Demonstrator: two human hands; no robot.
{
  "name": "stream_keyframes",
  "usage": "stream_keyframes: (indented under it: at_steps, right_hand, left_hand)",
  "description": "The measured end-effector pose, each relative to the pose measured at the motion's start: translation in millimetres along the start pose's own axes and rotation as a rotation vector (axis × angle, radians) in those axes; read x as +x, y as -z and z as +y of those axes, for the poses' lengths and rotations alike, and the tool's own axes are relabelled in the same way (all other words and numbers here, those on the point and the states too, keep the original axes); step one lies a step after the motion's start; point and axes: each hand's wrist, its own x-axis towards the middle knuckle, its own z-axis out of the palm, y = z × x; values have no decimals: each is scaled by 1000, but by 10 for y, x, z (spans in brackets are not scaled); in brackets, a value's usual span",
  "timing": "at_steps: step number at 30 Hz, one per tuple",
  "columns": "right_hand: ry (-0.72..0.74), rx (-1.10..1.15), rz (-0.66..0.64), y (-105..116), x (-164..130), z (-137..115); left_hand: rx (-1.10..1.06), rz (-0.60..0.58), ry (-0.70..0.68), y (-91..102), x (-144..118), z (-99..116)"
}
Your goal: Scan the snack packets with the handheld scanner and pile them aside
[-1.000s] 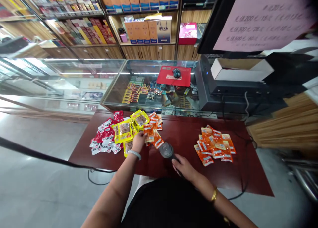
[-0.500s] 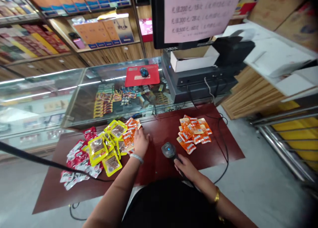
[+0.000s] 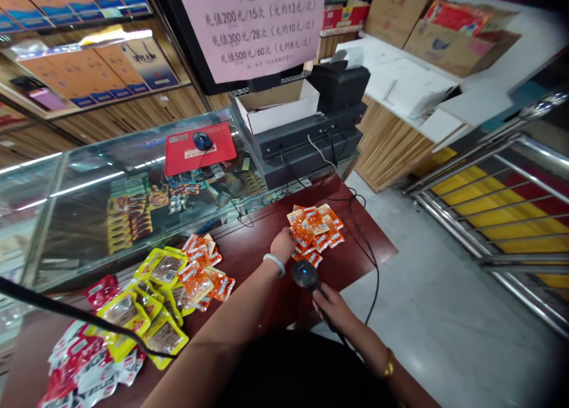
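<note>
My left hand (image 3: 283, 245) is at the near left edge of a pile of orange snack packets (image 3: 316, 225), its fingers curled against a packet there. The fingertips are partly hidden. My right hand (image 3: 331, 304) grips the handle of a dark barcode scanner (image 3: 304, 273), whose head shows a small blue light close to the pile's near edge. A second, looser group of orange snack packets (image 3: 198, 280) lies to the left. Beside it are yellow snack packets (image 3: 165, 267) with brown contents, then red and white packets (image 3: 82, 360) at the table's left end.
The dark red table (image 3: 249, 248) adjoins a glass display counter (image 3: 84, 200) bearing a red mouse pad (image 3: 178, 159) and mouse (image 3: 203, 140). Behind stand a cash drawer (image 3: 306, 141) and an open white box (image 3: 284, 114). Black cables (image 3: 377, 277) hang at right, near metal railings (image 3: 502, 194).
My left hand has moved from the left orange packets to the right pile, and more orange packets now show on the left. The view has turned right; the scanner stays in my right hand.
</note>
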Motion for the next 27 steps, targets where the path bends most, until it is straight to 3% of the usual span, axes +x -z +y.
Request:
stream_keyframes:
  at_steps: [2, 5, 8, 11, 16, 23, 27]
  right_hand:
    - [9, -10, -5, 2, 3, -3]
    - [26, -41, -26, -5, 20, -58]
    - [24, -56, -73, -46, 57, -173]
    - [28, -73, -134, -155, 136, -305]
    - [71, -149, -263, -470, 354, -454]
    - [147, -261, -478, -990, 516, -549]
    - [155, -309, -566, -1208, 478, -554]
  left_hand:
    - [-63, -50, 10, -23, 23, -36]
    - [-331, -115, 43, -22, -29, -238]
    - [-637, -63, 121, 57, -236, -577]
    - [-797, -5, 153, 199, -570, -950]
    - [-772, 150, 164, 393, -1123, -1431]
    - [-605, 329, 312, 479, -1633, -1845]
    - [-850, 391, 286, 487, -1915, -1956]
